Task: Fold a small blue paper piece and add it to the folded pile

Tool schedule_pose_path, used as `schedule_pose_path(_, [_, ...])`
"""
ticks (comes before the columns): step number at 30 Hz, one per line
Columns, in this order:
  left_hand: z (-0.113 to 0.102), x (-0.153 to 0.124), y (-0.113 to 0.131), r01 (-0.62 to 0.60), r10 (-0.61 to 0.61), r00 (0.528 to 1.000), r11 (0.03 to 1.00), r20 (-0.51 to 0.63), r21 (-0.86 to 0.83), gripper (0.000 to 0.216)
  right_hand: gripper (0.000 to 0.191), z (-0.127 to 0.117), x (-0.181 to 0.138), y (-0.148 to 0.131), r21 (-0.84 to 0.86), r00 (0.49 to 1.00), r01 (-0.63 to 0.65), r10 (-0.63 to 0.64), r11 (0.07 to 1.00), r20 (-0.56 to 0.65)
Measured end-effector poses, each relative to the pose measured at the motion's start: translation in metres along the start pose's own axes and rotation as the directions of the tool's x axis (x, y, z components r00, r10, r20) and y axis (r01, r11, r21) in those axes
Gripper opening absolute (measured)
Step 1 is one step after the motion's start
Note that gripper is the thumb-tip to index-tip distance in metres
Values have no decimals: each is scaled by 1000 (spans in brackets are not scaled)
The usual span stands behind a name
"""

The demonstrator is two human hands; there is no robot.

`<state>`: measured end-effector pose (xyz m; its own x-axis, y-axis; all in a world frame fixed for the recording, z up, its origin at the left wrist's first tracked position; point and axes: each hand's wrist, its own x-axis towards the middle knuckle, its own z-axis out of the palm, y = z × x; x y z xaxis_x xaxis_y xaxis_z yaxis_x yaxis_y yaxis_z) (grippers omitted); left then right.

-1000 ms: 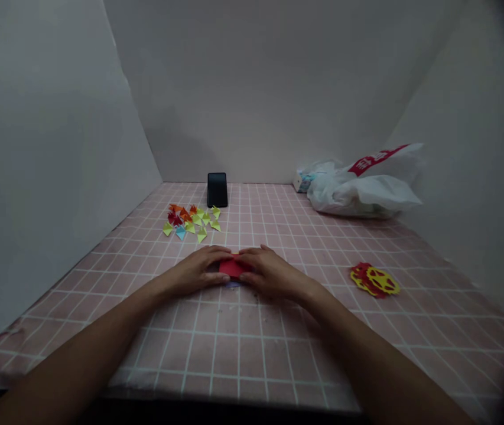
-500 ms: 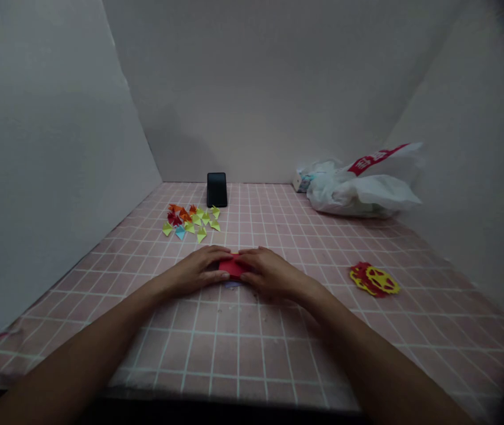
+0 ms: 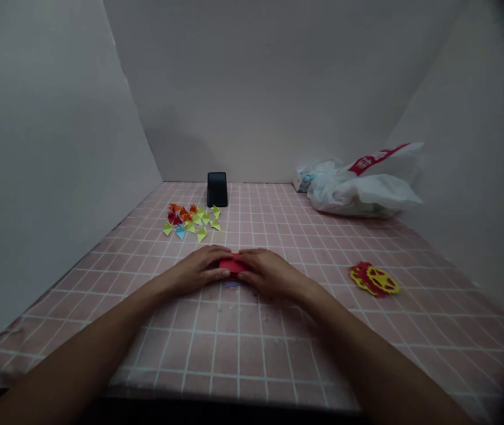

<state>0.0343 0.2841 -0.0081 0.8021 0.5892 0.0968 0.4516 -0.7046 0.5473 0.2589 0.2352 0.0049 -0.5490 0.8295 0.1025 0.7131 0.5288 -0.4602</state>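
Observation:
A small red paper piece [image 3: 233, 265] lies on the pink checked tablecloth [image 3: 243, 348] in the middle of the table. My left hand [image 3: 196, 270] presses on its left side with curled fingers. From the right, my right hand [image 3: 269, 271] grips the same piece, and the fingertips of both hands meet over it. A sliver of purple paper [image 3: 233, 284] shows on the cloth just below the red piece. Most of the red paper is hidden under my fingers.
Several small folded triangles [image 3: 192, 220] in orange, red, yellow-green and blue lie at the back left. A black phone [image 3: 217, 189] stands against the back wall. A white plastic bag [image 3: 358, 189] lies back right. A red and yellow paper cutout [image 3: 374, 280] lies at the right.
The visible red patch between my hands has shrunk a little as the fingers close over it. Both hands stay in place.

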Motion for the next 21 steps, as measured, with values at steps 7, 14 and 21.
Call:
schedule_pose_path(7, [-3, -1, 0, 20, -20, 1000, 1000, 13, 2, 42, 26, 2, 4, 3, -5, 999, -44, 44, 999, -2])
schedule_pose_path(14, [10, 1, -6, 4, -16, 981, 998, -194, -60, 32, 27, 13, 7, 11, 72, 984, -40, 52, 997, -173])
schedule_pose_path(21, [8, 1, 10, 9, -192, 851, 936, -489, -353, 20, 15, 15, 7, 5, 468, 850, 2, 245, 884, -466])
